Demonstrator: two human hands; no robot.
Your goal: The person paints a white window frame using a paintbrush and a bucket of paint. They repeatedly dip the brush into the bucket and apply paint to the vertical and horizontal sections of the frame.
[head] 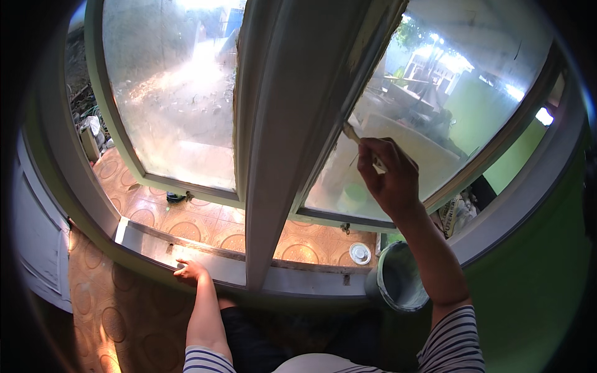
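Note:
In my right hand (392, 172) is a small pale-handled paintbrush (352, 134). Its tip meets the inner edge of the right window sash (322, 161), where the wood borders the glass pane (419, 116). My fingers cover most of the handle. Lower left, my left hand (190, 272) rests on the front edge of the white window sill (214, 268), fingers spread. A grey wooden mullion (275, 140) stands between the two sashes. The left sash (191, 190) also holds a glass pane (172, 107), hazy with glare.
A dark plastic bucket (380, 279) stands at the right end of the sill, near my right forearm. Outside, a round white lid (360, 253) lies on patterned floor tiles (186, 231). A white panelled door (42, 233) is at left; a green wall (527, 289) is at right.

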